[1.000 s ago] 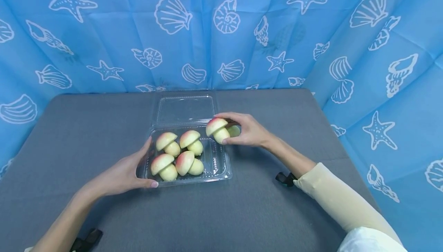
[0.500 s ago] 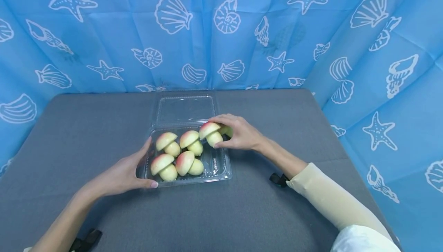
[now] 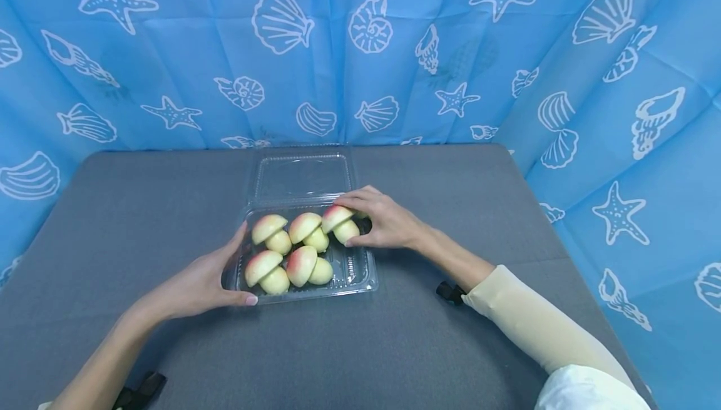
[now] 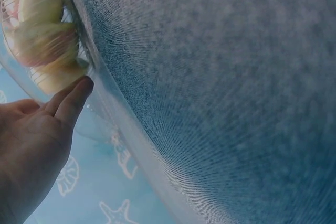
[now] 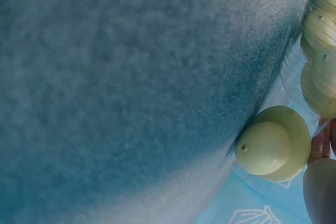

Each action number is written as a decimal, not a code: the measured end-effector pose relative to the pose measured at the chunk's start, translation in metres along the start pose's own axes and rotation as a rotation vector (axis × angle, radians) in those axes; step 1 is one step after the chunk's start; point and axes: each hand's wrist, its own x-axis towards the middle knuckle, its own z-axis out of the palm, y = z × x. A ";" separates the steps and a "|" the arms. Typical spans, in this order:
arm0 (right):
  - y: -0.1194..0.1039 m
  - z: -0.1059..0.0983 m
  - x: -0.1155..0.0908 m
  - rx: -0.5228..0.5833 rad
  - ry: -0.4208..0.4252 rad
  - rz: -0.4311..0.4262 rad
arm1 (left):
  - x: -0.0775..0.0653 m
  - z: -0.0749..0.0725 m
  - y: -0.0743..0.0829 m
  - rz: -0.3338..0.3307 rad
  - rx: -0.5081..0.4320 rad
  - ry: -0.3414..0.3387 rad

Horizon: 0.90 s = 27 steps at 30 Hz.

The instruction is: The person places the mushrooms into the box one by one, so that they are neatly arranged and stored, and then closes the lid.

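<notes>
My left hand (image 3: 194, 281) lies around the left end of a clear plastic clamshell container (image 3: 360, 278). Its thumb touches the front edge and its extended fingers (image 4: 73, 103) touch the left side. Several yellow mushroom-shaped pieces (image 3: 270, 227) with red-tinged caps lie inside in two rows. My right hand (image 3: 388, 219) grips another mushroom-shaped piece (image 3: 340, 223) between thumb and fingers at the back right of the container. A further pale green piece (image 5: 262, 148) shows near this hand in the right wrist view, mostly hidden behind the fingers in the head view.
The clear lid (image 3: 301, 175) lies folded back toward the far table edge. A grey cloth covers the table (image 3: 360, 353). Beyond it hangs a blue curtain (image 3: 197, 53) with white shells and starfish.
My right hand has moved left and slightly down with the mushroom-shaped piece, from the container's right edge into its back right part. The left hand has stayed where it was.
</notes>
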 end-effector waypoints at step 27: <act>-0.004 -0.002 0.000 -0.028 -0.033 -0.003 | 0.001 0.002 -0.002 0.000 -0.021 -0.004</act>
